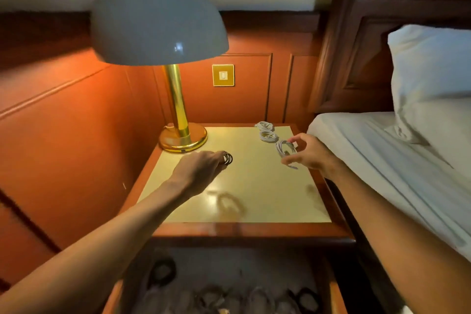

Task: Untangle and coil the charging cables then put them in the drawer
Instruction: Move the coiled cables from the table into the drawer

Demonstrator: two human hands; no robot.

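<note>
My left hand (201, 167) hovers over the nightstand top (249, 194) with its fingers closed on a small dark coiled cable (227, 158). My right hand (309, 151) pinches a white coiled cable (285, 148) near the right edge; that cable's plug end (293, 167) trails below the thumb. Two more white coiled cables (264, 125) (268, 136) lie at the back right of the top. Below the front edge, the open drawer (339, 296) holds several coiled cables, dark (161, 271) and pale (257, 297), blurred.
A brass lamp (182, 135) with a grey dome shade stands at the back left of the top. A wall switch (223, 75) sits on the orange panelled wall. A bed (397, 160) with white sheets and a pillow adjoins the right side.
</note>
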